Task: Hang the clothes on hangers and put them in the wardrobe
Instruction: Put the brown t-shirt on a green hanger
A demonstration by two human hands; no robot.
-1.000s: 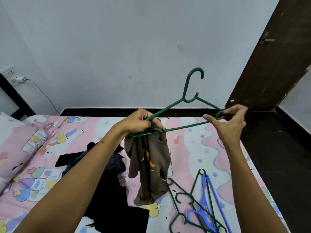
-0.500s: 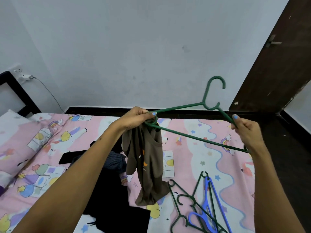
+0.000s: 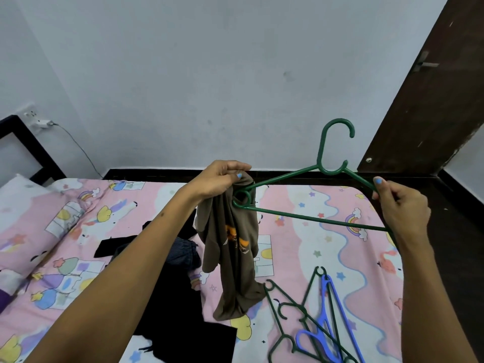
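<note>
A small brown shirt [image 3: 233, 247] with an orange print hangs bunched from my left hand [image 3: 217, 179], which pinches its top edge above the bed. My right hand [image 3: 400, 208] grips the right end of a green plastic hanger [image 3: 309, 218], hook pointing up. The hanger's left loop end sits against the shirt's top, just under my left fingers; how far it is inside the cloth I cannot tell. The shirt's hem touches the bed. No wardrobe is in view.
The bed [image 3: 314, 247] has a pink cartoon sheet. A pile of dark clothes [image 3: 172, 297] lies below my left arm. Several spare hangers, green [image 3: 285, 310] and blue [image 3: 327, 310], lie at the lower right. A pillow [image 3: 31, 221] is at the left, a brown door [image 3: 432, 100] at the right.
My right hand slid the hanger to the right and lowered that end, shifting its grip to the right corner. The left loop end now meets the shirt's top. The shirt hangs a little lower.
</note>
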